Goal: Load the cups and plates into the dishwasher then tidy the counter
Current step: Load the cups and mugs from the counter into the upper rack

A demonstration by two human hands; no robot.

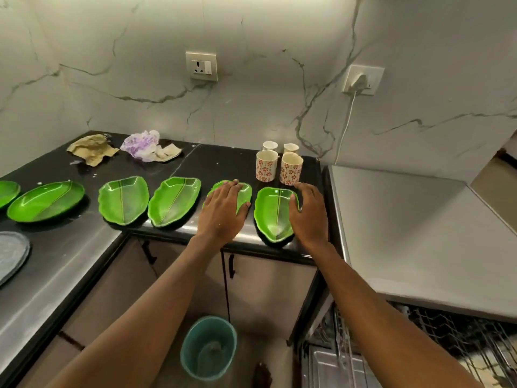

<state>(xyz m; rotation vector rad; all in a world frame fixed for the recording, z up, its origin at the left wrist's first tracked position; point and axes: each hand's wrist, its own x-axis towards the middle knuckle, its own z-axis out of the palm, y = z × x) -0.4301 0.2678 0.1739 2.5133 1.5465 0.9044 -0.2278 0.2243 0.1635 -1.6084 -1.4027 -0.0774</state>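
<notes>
Bare left hand [223, 211] and right hand [307, 214] on long, uncovered forearms [156, 298].

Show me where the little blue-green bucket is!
In the head view, the bucket stands on the floor at bottom centre, below the cabinet doors and left of the open dishwasher.

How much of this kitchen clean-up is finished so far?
Barely begun. Done: only the dishwasher stands open. In hand: the left hand rests on one green plate, the right hand touches the rim of the rightmost plate, grip unclear. Left: the other green plates, four cups, and the crumpled paper and plastic bag on the counter.
</notes>
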